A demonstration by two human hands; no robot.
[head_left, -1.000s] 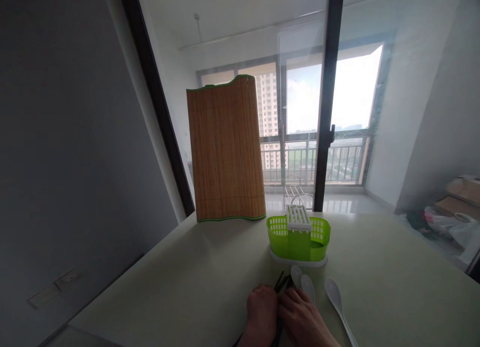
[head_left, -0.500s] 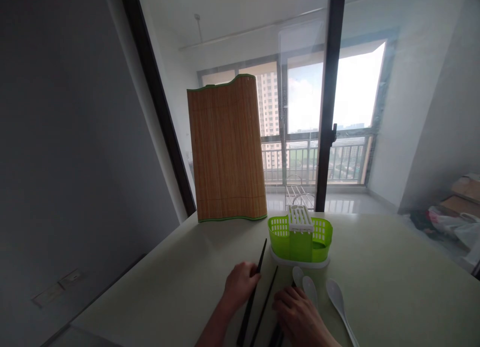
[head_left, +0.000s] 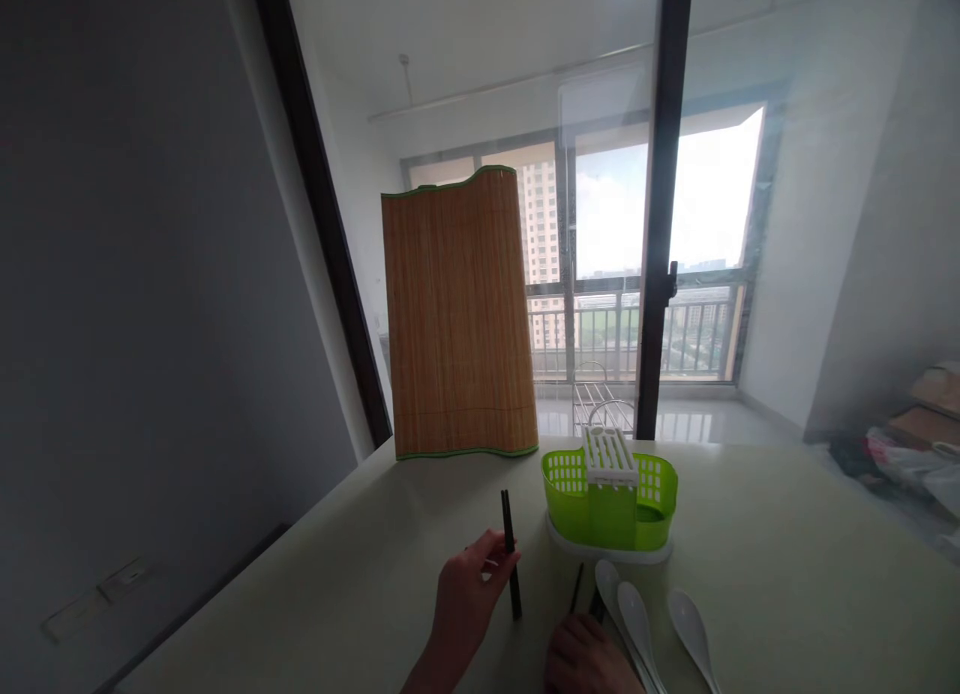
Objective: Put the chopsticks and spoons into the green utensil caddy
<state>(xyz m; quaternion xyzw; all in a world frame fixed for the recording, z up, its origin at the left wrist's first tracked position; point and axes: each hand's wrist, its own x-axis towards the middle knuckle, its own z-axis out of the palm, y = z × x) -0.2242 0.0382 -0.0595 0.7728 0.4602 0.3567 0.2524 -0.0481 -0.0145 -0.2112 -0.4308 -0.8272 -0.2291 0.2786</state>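
Near the middle of the table, my left hand (head_left: pixel 472 584) pinches a pair of dark chopsticks (head_left: pixel 511 554), held nearly upright. My right hand (head_left: pixel 589 656) is low at the front, fingers curled down over more dark chopsticks (head_left: pixel 577 586); their lower parts are hidden under it. White spoons lie beside that hand: two close together, one of them a white spoon (head_left: pixel 634 614), and a separate spoon (head_left: pixel 688 622) farther right. Behind them stands a green basket (head_left: pixel 611 514) with a white slatted top piece and a white base.
A bamboo mat (head_left: pixel 459 324) stands upright at the back of the pale table (head_left: pixel 337 594). Behind it are a dark-framed glass door (head_left: pixel 664 224) and a metal rack (head_left: pixel 600 404). Boxes and bags (head_left: pixel 915 454) lie on the far right.
My left hand has raised the chopsticks, which now stand steeper and close together. My right hand has moved lower over the other chopsticks. The view has tilted slightly up.
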